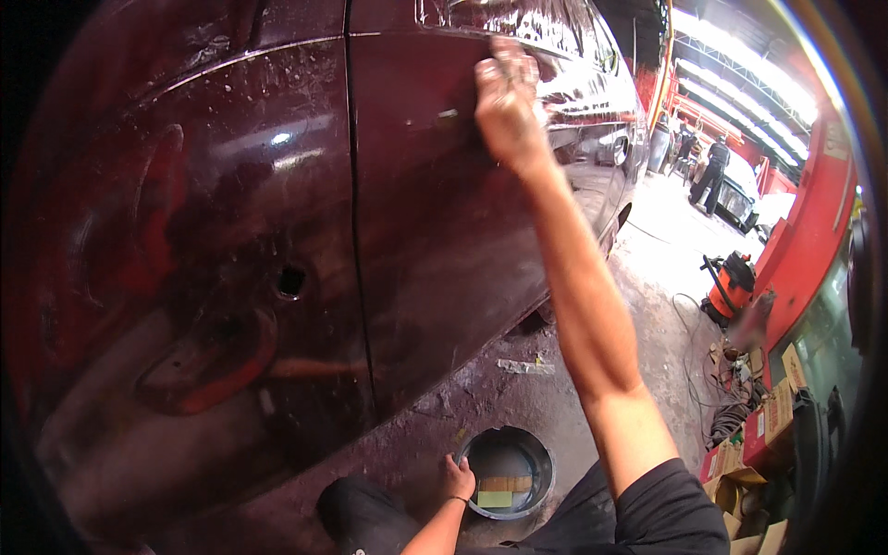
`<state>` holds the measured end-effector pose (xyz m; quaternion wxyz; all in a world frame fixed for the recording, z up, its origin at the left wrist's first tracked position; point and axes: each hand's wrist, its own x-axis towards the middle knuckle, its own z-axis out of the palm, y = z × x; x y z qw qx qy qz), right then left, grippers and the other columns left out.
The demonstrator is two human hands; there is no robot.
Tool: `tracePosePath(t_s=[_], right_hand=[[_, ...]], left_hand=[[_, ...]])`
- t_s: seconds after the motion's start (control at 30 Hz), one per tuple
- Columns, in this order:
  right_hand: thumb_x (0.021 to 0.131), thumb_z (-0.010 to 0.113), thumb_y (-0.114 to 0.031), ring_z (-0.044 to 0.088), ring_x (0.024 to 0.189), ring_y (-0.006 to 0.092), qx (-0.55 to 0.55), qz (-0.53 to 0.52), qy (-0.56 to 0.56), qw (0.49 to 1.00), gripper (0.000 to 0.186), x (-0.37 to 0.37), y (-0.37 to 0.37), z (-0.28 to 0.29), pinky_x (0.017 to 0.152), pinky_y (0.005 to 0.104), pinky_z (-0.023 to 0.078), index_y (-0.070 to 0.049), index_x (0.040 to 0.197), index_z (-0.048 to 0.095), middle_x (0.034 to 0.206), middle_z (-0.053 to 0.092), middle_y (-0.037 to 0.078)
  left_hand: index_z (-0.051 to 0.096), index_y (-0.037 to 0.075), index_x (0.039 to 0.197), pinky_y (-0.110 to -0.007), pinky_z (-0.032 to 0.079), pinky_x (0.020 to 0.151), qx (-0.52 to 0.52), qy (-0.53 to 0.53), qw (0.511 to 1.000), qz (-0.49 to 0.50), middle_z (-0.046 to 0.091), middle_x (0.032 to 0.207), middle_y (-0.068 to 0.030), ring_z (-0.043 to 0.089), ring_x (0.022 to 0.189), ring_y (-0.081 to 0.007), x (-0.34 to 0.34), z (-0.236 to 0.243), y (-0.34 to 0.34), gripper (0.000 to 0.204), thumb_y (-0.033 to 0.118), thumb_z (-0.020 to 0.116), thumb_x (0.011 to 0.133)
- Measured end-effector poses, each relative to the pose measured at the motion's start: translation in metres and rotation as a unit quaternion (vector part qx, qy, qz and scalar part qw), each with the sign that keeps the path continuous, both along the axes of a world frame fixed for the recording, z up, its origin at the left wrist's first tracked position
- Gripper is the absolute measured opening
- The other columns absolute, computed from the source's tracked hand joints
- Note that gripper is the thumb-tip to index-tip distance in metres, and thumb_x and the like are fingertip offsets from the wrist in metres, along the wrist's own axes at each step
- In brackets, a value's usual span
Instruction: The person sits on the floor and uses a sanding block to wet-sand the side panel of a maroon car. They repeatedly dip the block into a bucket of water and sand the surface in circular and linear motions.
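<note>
My right arm stretches up to a dark maroon car's side panel (421,185). My right hand (511,106) presses against it with bent fingers, a little blurred; whatever lies under them is too hidden to name. Low down, my left hand (455,480) grips the left rim of a round dark basin (546,462), which stands on the floor between my legs. Inside the basin lie a pale yellow-green rectangular piece (494,499) and a brown strip (509,483). A vertical seam runs down the panel, left of my right hand.
Clear plastic film (592,88) covers the car's upper right part. A crumpled strip (525,367) lies on the floor. To the right are an orange-and-black vacuum cleaner (731,285), loose cables (731,416) and cardboard boxes (768,425). A person (712,171) stands far off beside another car.
</note>
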<state>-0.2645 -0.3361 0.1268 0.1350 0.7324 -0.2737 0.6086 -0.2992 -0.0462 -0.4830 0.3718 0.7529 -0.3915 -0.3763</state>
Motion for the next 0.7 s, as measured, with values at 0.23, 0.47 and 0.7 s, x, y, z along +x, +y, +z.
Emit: tracePosePath(t_s=[0.23,0.47,0.7], right_hand=[[0.115,0.034,-0.043,0.017,0.164,0.034,0.029,0.012,0.02,0.999,0.056,-0.029,0.003,-0.033,0.122,0.0769,0.002,-0.022,0.167,0.034,0.176,0.027,0.006],[0.111,0.046,-0.036,0.016,0.164,0.0367,-0.086,-0.076,0.076,0.99,0.061,0.019,0.068,-0.068,0.128,0.066,0.006,-0.014,0.167,0.034,0.175,0.026,0.013],[0.116,0.034,-0.031,0.019,0.164,0.0354,-0.046,-0.067,0.008,0.997,0.056,-0.082,-0.039,-0.08,0.123,0.0739,0.015,-0.012,0.169,0.029,0.176,0.024,0.013]], left_hand=[[0.047,0.002,0.146,-0.056,0.046,0.109,0.027,-0.042,0.999,-0.002,0.057,0.142,-0.0311,0.055,0.132,-0.0495,0.011,0.002,-0.001,0.052,0.036,0.052,0.107],[0.049,0.002,0.141,-0.056,0.047,0.106,0.0,-0.023,1.0,0.014,0.057,0.143,-0.0311,0.057,0.13,-0.0507,0.008,-0.004,0.003,0.048,0.036,0.052,0.107],[0.051,0.0,0.139,-0.055,0.046,0.106,-0.022,-0.021,1.0,0.001,0.059,0.137,-0.0319,0.058,0.127,-0.0497,-0.008,0.0,0.004,0.047,0.033,0.055,0.106]])
